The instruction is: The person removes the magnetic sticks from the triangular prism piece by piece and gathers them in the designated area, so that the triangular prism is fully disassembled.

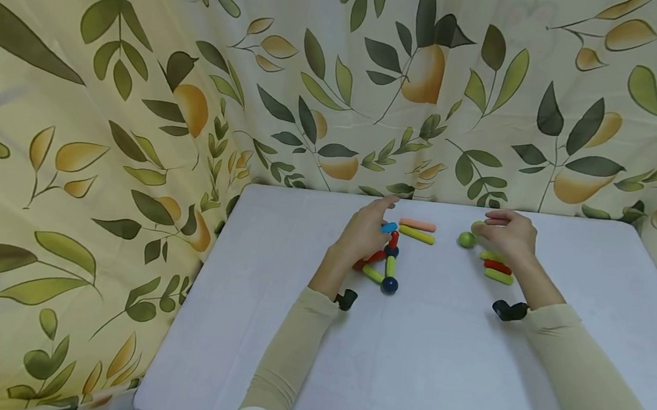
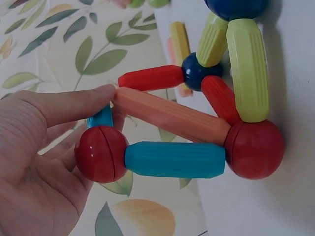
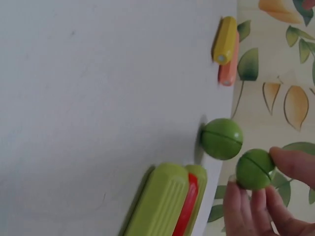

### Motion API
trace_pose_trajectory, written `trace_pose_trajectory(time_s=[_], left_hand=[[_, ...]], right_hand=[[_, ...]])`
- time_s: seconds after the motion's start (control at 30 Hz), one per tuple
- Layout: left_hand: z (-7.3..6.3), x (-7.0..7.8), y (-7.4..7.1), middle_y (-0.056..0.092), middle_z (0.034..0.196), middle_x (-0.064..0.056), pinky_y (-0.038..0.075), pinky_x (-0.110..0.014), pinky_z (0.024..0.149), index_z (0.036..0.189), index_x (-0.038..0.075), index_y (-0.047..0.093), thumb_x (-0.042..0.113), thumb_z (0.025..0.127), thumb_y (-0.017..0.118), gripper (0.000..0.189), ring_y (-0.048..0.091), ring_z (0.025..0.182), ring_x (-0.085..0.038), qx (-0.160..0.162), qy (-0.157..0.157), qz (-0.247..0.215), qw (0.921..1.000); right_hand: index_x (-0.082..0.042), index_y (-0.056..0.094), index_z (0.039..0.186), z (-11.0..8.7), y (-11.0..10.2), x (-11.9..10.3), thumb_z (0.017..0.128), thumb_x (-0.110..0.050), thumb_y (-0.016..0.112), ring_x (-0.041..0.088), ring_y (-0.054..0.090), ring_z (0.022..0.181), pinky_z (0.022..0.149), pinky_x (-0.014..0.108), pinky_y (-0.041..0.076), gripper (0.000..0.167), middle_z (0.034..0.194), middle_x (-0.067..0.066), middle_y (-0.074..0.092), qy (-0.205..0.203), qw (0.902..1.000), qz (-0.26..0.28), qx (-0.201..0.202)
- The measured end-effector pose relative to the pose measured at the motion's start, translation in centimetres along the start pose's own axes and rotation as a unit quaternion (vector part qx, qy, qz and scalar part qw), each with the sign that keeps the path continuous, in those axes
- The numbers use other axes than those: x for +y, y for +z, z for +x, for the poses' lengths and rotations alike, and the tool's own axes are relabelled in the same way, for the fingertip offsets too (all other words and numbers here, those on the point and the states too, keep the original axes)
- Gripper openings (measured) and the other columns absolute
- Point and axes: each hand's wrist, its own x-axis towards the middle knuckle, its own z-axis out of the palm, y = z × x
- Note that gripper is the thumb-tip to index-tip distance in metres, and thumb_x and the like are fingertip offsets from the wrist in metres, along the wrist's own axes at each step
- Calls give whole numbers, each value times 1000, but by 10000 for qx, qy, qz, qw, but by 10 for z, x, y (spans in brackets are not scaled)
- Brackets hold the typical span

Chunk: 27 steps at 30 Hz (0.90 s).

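Observation:
My left hand (image 1: 364, 231) pinches the upper end of a frame of magnetic building sticks and balls, thumb near the tips of an orange stick (image 2: 172, 115) and a blue stick. Its fingers lie behind a red ball (image 2: 102, 154). A teal stick (image 2: 174, 160) joins that ball to another red ball (image 2: 255, 149). Red and yellow-green sticks link dark blue balls (image 1: 389, 285) on the table. On the right, my right hand (image 1: 509, 236) holds a green ball (image 3: 255, 169) between thumb and fingertips. Close beside it a second green ball (image 3: 221, 139) rests on the table.
Beyond the frame lie a loose orange stick (image 1: 418, 225) and a yellow stick (image 1: 417, 235). Yellow-green sticks (image 1: 498, 276) and a red stick (image 1: 497, 266) lie side by side below the right hand. A leaf-patterned curtain (image 1: 338, 100) hangs along the table's back edge.

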Motion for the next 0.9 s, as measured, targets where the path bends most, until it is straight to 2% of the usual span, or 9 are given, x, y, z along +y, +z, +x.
trace_pose_trajectory(time_s=[0.23,0.4,0.6,0.73,0.9], left_hand=[[-1,-2,-7,57,148,10,55,-34,97,158,29,42,6,89,81,83,68,114,-12,-45,-70,-110,9999],[-1,-4,-12,61,144,10,51,-39,104,157,27,44,13,90,83,79,70,114,-13,-120,-82,-55,9999],[-5,-2,-18,64,140,9,55,-32,98,155,25,47,16,91,82,73,68,113,-16,-318,-122,62,9994],[-9,-2,-21,66,136,4,56,-30,95,151,23,51,15,92,81,67,69,110,-17,-396,-65,102,9991],[-11,-3,-22,70,130,2,56,-31,96,147,20,55,14,93,81,61,68,113,-18,-456,5,249,9986]], right_hand=[[3,62,136,9,-1,12,95,-26,75,39,56,112,79,37,45,51,127,26,65,142,9986,-512,-12],[4,63,134,11,-2,18,95,-24,75,38,56,108,77,37,45,49,125,26,65,175,9974,-700,-86],[4,64,132,13,-2,21,94,-21,75,37,58,106,76,37,45,47,124,26,66,4,9974,-708,-111],[3,64,132,15,-2,22,94,-21,76,37,57,106,76,37,45,46,124,26,65,-14,9972,-711,-214],[3,63,133,16,-2,22,95,-22,76,40,56,110,78,38,45,48,127,27,64,30,9968,-716,-365]])
